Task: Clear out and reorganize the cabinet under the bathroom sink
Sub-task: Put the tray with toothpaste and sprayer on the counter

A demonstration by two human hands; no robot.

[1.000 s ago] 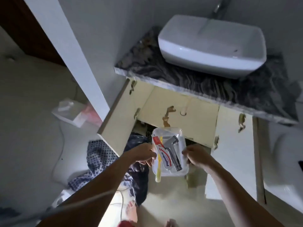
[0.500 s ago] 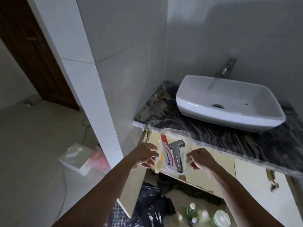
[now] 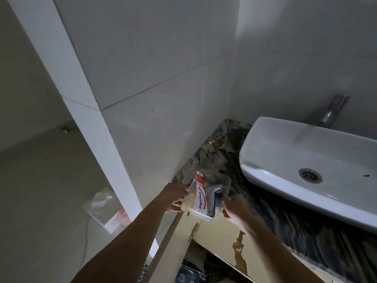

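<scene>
A clear plastic tray [image 3: 222, 181] is held over the front left corner of the dark marbled countertop [image 3: 285, 217], tilted so its near edge sits lower. The left hand [image 3: 176, 198] grips its left rim and the right hand [image 3: 234, 208] grips its right rim. Inside lie a red and white toothpaste tube [image 3: 201, 194], a grey metal sprayer head [image 3: 213, 198] beside it on the right, and something yellow, mostly hidden, on the left.
</scene>
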